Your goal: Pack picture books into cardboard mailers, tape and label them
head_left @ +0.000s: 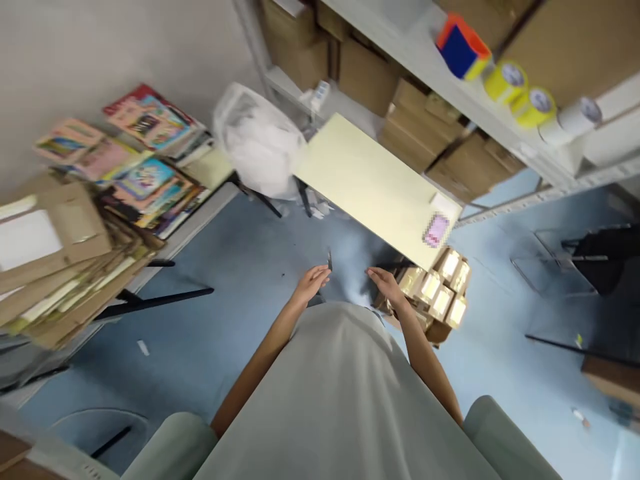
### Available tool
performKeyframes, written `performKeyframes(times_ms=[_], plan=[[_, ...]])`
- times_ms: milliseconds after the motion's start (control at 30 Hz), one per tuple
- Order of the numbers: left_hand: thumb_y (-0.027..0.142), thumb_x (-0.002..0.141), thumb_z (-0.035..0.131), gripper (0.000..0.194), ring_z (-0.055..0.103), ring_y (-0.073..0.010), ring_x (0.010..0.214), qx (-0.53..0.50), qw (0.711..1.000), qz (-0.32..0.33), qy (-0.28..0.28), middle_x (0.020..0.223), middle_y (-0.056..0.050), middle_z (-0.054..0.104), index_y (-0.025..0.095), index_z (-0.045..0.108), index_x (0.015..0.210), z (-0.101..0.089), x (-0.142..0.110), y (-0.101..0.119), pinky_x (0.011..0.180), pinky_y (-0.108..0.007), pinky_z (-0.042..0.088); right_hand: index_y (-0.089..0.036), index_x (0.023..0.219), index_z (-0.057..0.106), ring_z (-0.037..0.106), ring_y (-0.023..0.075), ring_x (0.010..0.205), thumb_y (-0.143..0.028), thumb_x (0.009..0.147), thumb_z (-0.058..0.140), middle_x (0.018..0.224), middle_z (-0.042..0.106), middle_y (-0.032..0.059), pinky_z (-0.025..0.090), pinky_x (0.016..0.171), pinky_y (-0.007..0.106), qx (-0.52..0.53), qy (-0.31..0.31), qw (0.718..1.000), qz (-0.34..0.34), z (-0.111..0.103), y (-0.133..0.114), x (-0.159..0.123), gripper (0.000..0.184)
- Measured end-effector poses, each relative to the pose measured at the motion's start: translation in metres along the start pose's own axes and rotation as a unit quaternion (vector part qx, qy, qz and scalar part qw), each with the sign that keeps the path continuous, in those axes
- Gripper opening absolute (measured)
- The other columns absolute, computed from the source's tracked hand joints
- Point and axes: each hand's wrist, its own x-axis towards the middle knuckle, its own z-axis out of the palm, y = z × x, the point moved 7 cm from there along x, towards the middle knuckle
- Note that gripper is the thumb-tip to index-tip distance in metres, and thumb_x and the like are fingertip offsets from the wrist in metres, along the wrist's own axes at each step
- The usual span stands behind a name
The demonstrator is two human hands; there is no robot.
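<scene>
My left hand (311,283) is in front of my body, its fingers closed on a thin dark tool (329,259) with a narrow tip pointing up and away. The tool is too small and blurred for me to name its kind. My right hand (385,281) is a short way to the right, holding nothing I can see, its fingers stretched toward the left. Beyond both hands stands a pale yellow table (370,183). On its near right end lies a pink phone-like item (436,230), partly pixelated.
Stacked cartons with shiny tape (440,293) stand on the floor beside my right hand. Books (145,180) and flattened cardboard (80,227) cover a table at left. A white bag (260,143) bulges behind. Shelving (400,40) at the back holds boxes and tape rolls (533,105).
</scene>
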Motion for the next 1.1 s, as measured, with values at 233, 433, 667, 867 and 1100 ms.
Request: performKeyframes(times_ms=[233, 433, 667, 867, 1100], plan=[[0.058, 0.098, 0.074, 0.045, 0.079, -0.0305, 0.126, -0.091, 0.990, 0.095, 0.050, 0.145, -0.015, 0.079, 0.024, 0.078, 0.128, -0.119, -0.012, 0.065, 0.109, -0.044, 0.062, -0.027, 0.119, 0.084, 0.076, 0.0347, 0.136, -0.081, 0.084, 0.081, 0.137, 0.084, 0.0120, 0.053, 0.127, 0.053, -0.012, -0.119, 0.991, -0.066, 0.120, -0.142, 0.055, 0.064], [0.068, 0.097, 0.073, 0.049, 0.078, -0.0319, 0.126, -0.140, 0.968, 0.169, 0.118, 0.137, -0.014, 0.082, 0.024, 0.084, 0.116, -0.201, -0.025, 0.107, 0.112, -0.046, 0.061, -0.027, 0.124, 0.083, 0.075, 0.0344, 0.139, -0.074, 0.089, 0.084, 0.138, 0.084, 0.0119, 0.053, 0.128, 0.053, -0.023, -0.215, 0.971, -0.098, 0.200, -0.237, 0.089, 0.058], [0.075, 0.091, 0.077, 0.057, 0.078, -0.0314, 0.121, -0.160, 0.946, 0.176, 0.220, 0.134, -0.014, 0.083, 0.022, 0.083, 0.114, -0.297, -0.021, 0.130, 0.111, -0.047, 0.061, -0.027, 0.123, 0.083, 0.077, 0.0329, 0.136, -0.070, 0.090, 0.086, 0.134, 0.085, 0.0116, 0.055, 0.127, 0.051, -0.034, -0.330, 0.936, -0.117, 0.300, -0.316, 0.155, 0.055], [0.076, 0.091, 0.077, 0.061, 0.077, -0.0293, 0.119, -0.136, 0.927, 0.149, 0.317, 0.131, -0.014, 0.083, 0.021, 0.080, 0.117, -0.382, 0.002, 0.154, 0.108, -0.044, 0.061, -0.027, 0.123, 0.083, 0.079, 0.0308, 0.132, -0.069, 0.092, 0.084, 0.129, 0.087, 0.0101, 0.057, 0.124, 0.048, -0.060, -0.418, 0.899, -0.113, 0.385, -0.370, 0.213, 0.053], [0.051, 0.095, 0.077, 0.040, 0.078, -0.0290, 0.111, -0.071, 0.884, 0.107, 0.450, 0.127, -0.014, 0.083, 0.019, 0.076, 0.118, -0.469, 0.045, 0.174, 0.104, -0.042, 0.062, -0.027, 0.121, 0.084, 0.080, 0.0311, 0.130, -0.067, 0.093, 0.083, 0.130, 0.087, 0.0098, 0.058, 0.122, 0.048, -0.088, -0.483, 0.864, -0.113, 0.454, -0.410, 0.274, 0.048]])
